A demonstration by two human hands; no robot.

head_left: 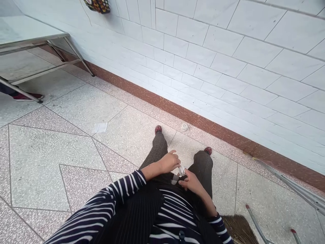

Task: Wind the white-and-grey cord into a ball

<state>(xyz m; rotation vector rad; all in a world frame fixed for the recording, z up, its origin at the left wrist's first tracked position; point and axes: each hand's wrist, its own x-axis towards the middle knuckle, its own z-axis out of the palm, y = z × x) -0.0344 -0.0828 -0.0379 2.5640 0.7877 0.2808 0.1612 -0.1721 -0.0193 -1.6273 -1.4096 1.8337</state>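
Observation:
Above my lap, a small white wound bundle (181, 170), perhaps of cord or strip, sits between my two hands. My left hand (169, 162) is closed, its fingertips pinching at the upper left side of the bundle. My right hand (192, 182) curls round it from the lower right, thumb along its edge. Just beneath, near the right fingers, lies a dark item with a pale grey patch (174, 179); what it is I cannot tell. On the floor by the wall rests a similar white coil (184, 127), beyond my feet.
A metal-framed table (33, 37) stands at the upper left, with a person's shoe (27, 97) beneath it. White paper (101, 127) lies on the floor. Metal rails (286, 179) and a stool's legs (256, 222) are at right. A patterned bag (98, 5) hangs on the tiled wall.

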